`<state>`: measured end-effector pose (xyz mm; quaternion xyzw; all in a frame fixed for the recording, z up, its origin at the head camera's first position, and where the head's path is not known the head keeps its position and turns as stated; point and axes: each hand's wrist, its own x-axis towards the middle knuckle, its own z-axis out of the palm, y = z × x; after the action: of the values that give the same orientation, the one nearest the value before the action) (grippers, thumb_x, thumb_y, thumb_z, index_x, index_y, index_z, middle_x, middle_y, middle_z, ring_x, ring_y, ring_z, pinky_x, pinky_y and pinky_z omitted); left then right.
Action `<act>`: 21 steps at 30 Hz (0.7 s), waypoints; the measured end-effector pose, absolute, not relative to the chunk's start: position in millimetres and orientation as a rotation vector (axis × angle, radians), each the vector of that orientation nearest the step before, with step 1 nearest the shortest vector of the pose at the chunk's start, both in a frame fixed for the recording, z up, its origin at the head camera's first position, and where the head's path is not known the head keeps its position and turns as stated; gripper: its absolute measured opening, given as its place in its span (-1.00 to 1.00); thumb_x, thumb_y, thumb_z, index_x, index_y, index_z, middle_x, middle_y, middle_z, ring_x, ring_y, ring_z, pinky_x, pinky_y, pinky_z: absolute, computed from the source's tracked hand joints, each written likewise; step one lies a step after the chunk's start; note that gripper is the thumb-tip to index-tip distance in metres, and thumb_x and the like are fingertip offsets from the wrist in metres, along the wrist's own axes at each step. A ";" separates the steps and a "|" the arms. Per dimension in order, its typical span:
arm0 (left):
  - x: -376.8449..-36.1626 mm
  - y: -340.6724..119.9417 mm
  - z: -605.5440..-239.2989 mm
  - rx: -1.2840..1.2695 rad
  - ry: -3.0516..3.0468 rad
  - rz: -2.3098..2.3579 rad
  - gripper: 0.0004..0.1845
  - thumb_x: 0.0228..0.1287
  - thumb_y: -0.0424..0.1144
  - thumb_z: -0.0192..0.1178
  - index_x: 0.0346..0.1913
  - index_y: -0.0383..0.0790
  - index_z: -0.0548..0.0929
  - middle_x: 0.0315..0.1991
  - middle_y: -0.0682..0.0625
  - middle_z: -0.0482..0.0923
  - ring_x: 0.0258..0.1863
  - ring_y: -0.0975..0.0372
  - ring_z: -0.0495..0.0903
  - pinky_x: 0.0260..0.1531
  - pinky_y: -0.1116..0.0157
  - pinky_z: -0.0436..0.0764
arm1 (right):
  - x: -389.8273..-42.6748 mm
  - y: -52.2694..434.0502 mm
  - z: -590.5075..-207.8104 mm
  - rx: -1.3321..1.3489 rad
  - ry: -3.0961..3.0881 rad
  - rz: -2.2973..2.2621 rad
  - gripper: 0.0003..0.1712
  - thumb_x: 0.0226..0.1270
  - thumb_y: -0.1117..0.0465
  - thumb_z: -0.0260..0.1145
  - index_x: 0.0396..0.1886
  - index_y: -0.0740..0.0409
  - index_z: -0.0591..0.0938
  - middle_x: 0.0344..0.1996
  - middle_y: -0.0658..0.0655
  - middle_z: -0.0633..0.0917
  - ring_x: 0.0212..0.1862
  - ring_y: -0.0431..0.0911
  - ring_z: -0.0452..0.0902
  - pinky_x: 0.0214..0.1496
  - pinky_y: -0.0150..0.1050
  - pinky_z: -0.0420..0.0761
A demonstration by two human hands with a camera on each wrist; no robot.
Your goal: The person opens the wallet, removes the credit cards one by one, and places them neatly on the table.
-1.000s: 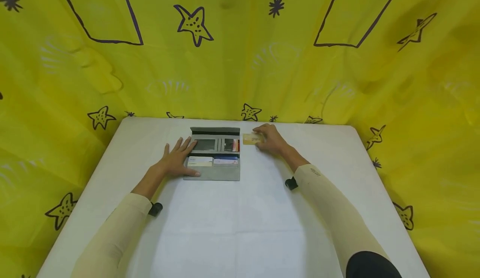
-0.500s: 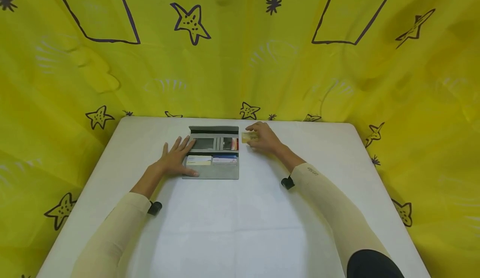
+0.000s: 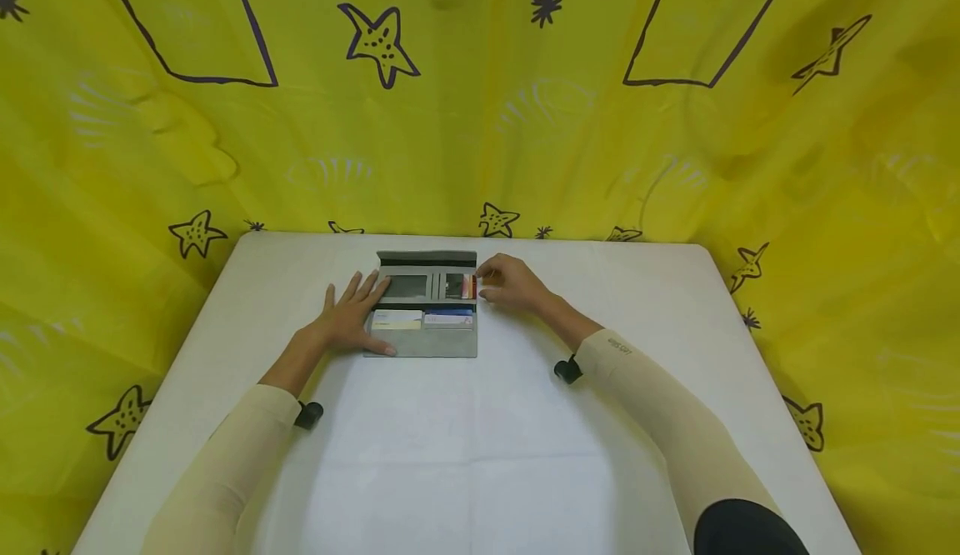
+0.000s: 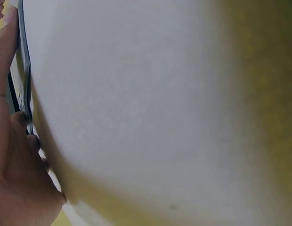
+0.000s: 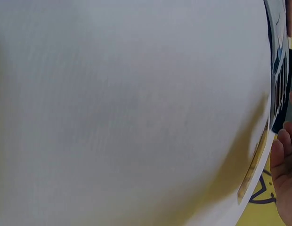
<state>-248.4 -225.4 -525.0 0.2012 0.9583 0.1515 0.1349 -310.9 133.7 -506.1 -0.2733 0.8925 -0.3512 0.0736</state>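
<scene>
Yellow star-printed sheeting (image 3: 450, 134) stands beyond the white bench (image 3: 405, 472). Left hand (image 3: 347, 322): fingers apart, on the open wallet (image 3: 435, 344). Right hand (image 3: 516, 284): fingers at its right edge, whether clamped undeterminable; yellow card (image 5: 254, 164) lies beside them.

Two hands (image 3: 348, 322), one wallet (image 3: 435, 345), one yellow card (image 5: 254, 165), one table (image 3: 397, 455).

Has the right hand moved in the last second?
Yes. In the head view, judged against the starfish drawing on the curtain, the right hand has shifted left, reaching the right edge of the open wallet.
</scene>
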 end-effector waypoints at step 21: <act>-246.4 -222.4 -520.6 0.574 2.773 0.451 0.47 -0.07 0.41 0.54 0.72 -0.20 -0.09 0.71 -0.26 -0.32 0.65 -0.24 -0.38 0.42 -0.45 -0.42 | -293.2 113.3 -501.7 -0.959 2.475 -1.163 -0.77 0.28 0.47 0.47 -0.06 0.32 0.76 -0.18 0.11 0.74 -0.17 -0.10 0.63 -0.09 -0.29 0.67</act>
<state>-246.4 -222.4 -520.6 0.1983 0.9580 0.1558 0.1365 -293.2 113.3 -501.7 -0.3286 0.8477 -0.3983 0.1217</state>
